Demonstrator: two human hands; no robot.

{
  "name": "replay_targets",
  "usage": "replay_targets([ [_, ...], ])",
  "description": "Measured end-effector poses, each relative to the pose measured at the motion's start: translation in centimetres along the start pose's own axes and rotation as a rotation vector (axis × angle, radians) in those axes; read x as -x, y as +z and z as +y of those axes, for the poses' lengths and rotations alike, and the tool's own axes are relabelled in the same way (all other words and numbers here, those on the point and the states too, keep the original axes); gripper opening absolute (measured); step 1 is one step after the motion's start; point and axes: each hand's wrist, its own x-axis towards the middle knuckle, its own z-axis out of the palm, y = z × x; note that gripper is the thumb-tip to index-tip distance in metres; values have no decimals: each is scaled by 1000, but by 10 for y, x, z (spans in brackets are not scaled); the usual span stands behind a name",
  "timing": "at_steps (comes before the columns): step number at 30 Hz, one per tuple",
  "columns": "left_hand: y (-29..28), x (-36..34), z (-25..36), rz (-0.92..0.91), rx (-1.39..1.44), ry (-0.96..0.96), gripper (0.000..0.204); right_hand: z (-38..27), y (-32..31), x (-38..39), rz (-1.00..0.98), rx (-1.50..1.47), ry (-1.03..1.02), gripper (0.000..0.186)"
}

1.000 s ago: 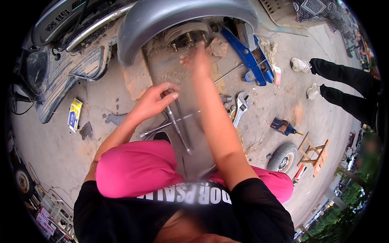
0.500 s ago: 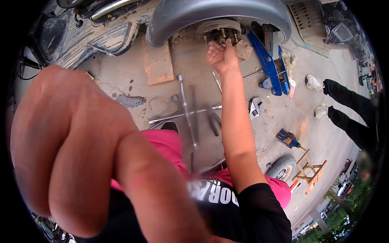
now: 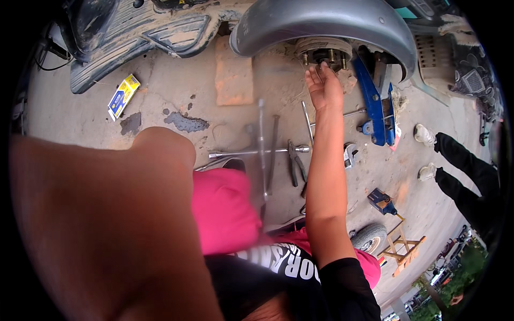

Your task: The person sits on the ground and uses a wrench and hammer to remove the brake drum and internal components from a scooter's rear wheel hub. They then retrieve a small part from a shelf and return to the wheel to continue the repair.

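Note:
My right hand (image 3: 323, 88) reaches up to the wheel hub (image 3: 338, 49) with its protruding studs, under the grey fender (image 3: 316, 17); its fingers are loosely curved and apart, fingertips at the hub's middle. My left hand (image 3: 101, 208) is a large blurred shape close to the camera at lower left, its fingers unreadable. Below my right hand lie a chrome cross wrench (image 3: 235, 153), pliers (image 3: 293, 160) and, right of my forearm, an adjustable wrench (image 3: 350, 155).
A blue floor jack (image 3: 373, 109) stands right of the hub. A brick slab (image 3: 233, 75), yellow packet (image 3: 122, 98), dark bottle (image 3: 381, 203), loose wheel (image 3: 369, 239) and wooden stool (image 3: 407, 250) are around me. Another person's dark-trousered legs (image 3: 463, 168) are at the right.
My left hand has moved from above the cross wrench up close to the camera. My right hand remains at the hub while the view has shifted.

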Motion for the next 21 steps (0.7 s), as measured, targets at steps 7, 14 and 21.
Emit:
replay_targets([
  [7,-3,2,5,-6,-10,-4,45,-6,-1,-9,-21,-55,-92,28],
  [14,-12,1,3,6,-38,-16,47,1,-1,-9,13,-118,29,22],
  [21,-18,5,4,10,-47,-14,48,6,4,-12,77,22,-198,31],
])
